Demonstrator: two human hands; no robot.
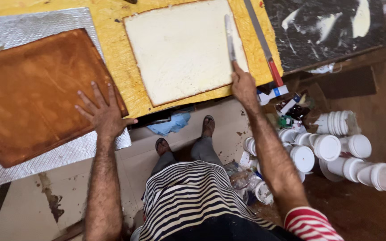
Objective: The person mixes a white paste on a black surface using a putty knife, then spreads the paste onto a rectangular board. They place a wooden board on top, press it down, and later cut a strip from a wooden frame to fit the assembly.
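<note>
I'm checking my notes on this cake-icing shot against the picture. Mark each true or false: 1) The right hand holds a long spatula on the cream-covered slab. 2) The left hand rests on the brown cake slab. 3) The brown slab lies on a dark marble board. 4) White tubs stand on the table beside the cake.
1) True: the right hand holds the spatula on the cream-covered slab.
2) True: the left hand lies flat on the brown slab.
3) False: it lies on silver foil.
4) False: the white tubs are on the floor.
</note>
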